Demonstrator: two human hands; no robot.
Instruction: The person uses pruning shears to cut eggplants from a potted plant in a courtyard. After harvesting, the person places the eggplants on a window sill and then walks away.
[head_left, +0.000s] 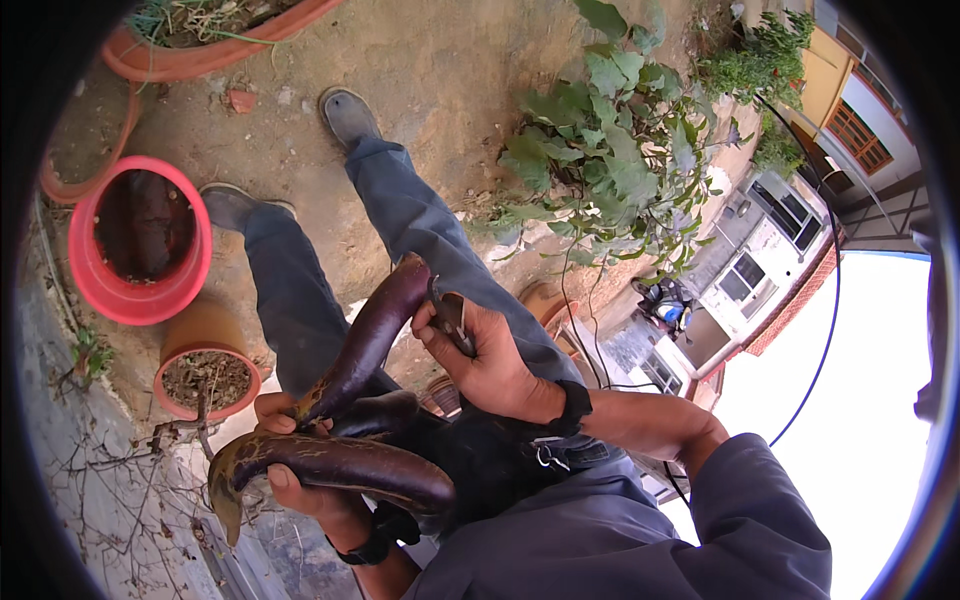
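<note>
Long purple eggplants are bunched in my left hand (296, 491), whose fingers and thumb grip them near their ends. One eggplant (367, 341) points up towards the top of the view; a curved eggplant (352, 465), with brown scarring, lies across below it. Between these two, a third dark eggplant (379, 414) is partly hidden. My right hand (480, 352) is closed on a small hand tool (454, 322) with a dark, curved tip, probably pruning shears. That tip is close beside the end of the upper eggplant; whether they touch I cannot tell.
A pink bucket (202, 247) of dark liquid stands at the left, beside a soil-filled pot (255, 386) with a bare stem. A large planter (217, 64) is at the upper left. A leafy plant (619, 157) grows at the upper right. Dry branches (142, 495) spread at the lower left.
</note>
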